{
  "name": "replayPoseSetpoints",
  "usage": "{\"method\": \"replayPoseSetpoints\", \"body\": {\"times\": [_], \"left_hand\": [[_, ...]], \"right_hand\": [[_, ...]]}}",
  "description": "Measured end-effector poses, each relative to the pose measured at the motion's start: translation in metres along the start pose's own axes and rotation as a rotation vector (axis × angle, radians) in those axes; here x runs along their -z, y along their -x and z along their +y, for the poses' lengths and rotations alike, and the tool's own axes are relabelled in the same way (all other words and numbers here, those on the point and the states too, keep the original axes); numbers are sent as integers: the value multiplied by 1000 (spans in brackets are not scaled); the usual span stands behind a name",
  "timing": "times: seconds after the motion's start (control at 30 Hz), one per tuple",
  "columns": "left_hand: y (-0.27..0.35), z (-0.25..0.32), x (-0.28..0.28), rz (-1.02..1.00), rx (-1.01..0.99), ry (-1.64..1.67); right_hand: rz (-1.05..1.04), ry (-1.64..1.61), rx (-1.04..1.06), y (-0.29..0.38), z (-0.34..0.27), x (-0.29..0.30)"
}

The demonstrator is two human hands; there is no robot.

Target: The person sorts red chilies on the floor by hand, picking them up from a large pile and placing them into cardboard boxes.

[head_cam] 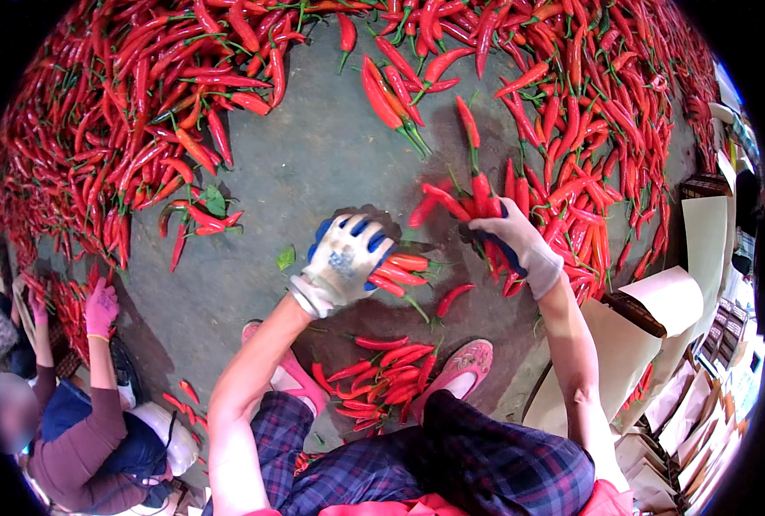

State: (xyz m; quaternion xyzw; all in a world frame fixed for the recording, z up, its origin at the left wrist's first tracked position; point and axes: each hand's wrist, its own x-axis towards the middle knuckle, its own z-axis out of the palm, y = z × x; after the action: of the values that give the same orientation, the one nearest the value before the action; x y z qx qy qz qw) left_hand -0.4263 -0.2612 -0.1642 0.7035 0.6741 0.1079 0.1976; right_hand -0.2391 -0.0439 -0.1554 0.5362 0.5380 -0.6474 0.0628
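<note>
My left hand [350,255], in a white knit glove with a blue coated palm, is closed around a few red chili peppers [400,274]. Their green stems point right, over the grey floor [279,155]. To the right, my right hand [516,242], gloved alike, grips a bunch of red chilies [482,193] at the edge of a heap. One chili of the bunch sticks up past the others, and the palm side is partly hidden. A blurred red chili [426,205] is just left of that bunch. Between my shoes lies a small pile of red chilies [389,380].
Large chili heaps rise at left [98,129] and right [589,97]. Paper-lined crates [621,335] stand at my right. A co-worker in pink gloves [102,308] crouches at left; another person's gloved hand [698,109] shows at far right. A green leaf [286,257] lies near my left hand.
</note>
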Motion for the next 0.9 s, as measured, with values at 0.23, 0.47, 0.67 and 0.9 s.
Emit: {"method": "replayPoseSetpoints", "body": {"times": [0.23, 0.47, 0.67, 0.9], "left_hand": [[-19, -26, 6, 465, 524, 1369], [-65, -22, 3, 939, 746, 2092], [-30, -14, -19, 996, 859, 2060], [-36, -4, -5, 1029, 1017, 1698]], "right_hand": [[-43, -63, 273, -15, -50, -8], [110, 825, 453, -56, -107, -80], [-130, 546, 405, -29, -76, -67], [1, 258, 266, -60, -68, -60]]}}
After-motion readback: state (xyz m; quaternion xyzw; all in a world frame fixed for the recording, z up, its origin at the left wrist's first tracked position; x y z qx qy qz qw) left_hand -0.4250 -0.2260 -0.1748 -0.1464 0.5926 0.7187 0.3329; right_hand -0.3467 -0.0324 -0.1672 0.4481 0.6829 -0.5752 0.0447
